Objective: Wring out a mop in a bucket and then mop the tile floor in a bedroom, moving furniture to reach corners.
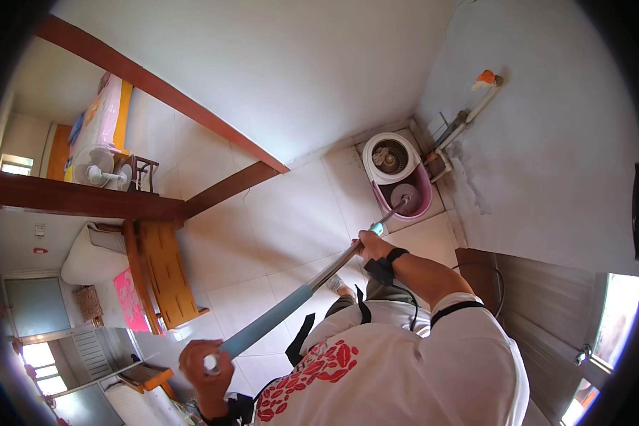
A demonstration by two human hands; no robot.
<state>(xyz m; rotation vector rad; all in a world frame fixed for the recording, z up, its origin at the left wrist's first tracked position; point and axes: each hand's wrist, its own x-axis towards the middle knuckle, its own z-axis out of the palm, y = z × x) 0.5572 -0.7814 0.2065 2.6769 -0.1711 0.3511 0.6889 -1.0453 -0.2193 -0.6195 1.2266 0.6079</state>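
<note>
A spin mop slants across the view, with a metal pole (336, 266) and a blue grip sleeve (269, 322). My left hand (206, 365) is wrapped around the top end of the sleeve. Lower on the pole, my right hand (371, 246) grips it just above a light-blue collar (376, 229). The round mop head (406, 198) is down inside the pink-purple basin of a mop bucket (427, 205). Beside it, within the bucket's white top, sits a round spin basket (388, 157). Something pale lies in that basket.
The bucket stands in a wall corner, beside a white pipe (476, 109) with an orange-handled tap (485, 79). Pale floor tiles (293, 223) stretch to the left. A wooden bench (168, 274), a red-brown door frame (191, 109) and a fan (98, 168) are farther left. A door (551, 303) is at right.
</note>
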